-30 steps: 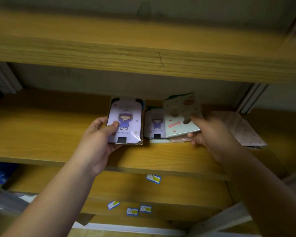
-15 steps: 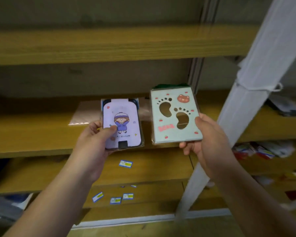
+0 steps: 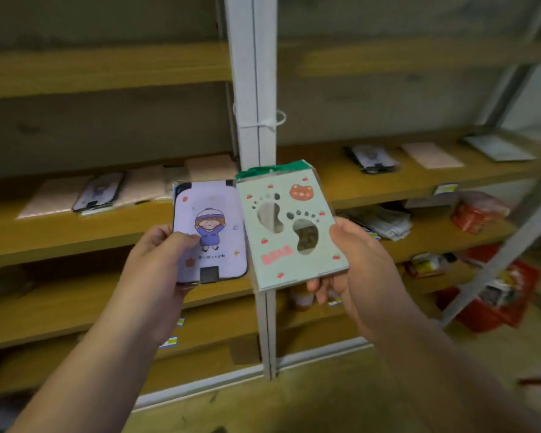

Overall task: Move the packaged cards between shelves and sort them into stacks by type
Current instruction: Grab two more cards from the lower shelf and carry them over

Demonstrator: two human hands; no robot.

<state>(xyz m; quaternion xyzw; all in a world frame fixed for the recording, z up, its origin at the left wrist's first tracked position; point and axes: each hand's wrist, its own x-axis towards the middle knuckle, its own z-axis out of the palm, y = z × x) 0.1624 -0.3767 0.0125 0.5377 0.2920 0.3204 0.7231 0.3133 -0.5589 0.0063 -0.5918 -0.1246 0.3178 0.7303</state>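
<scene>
Purple card point(image 3: 211, 232) in left grip point(image 3: 156, 270), green card point(image 3: 289, 226) in right grip point(image 3: 356, 264); both carried rightward past post point(image 3: 253, 89).

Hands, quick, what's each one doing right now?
Left hand: closed on the purple card.
Right hand: closed on the green card.

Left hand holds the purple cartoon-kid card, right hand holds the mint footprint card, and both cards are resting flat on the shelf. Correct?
Not quite. The head view shows neither card resting on the shelf: both are held up in the air in front of it. The rest stands: the left hand holds the purple cartoon-kid card, and the right hand holds the mint footprint card.
</scene>
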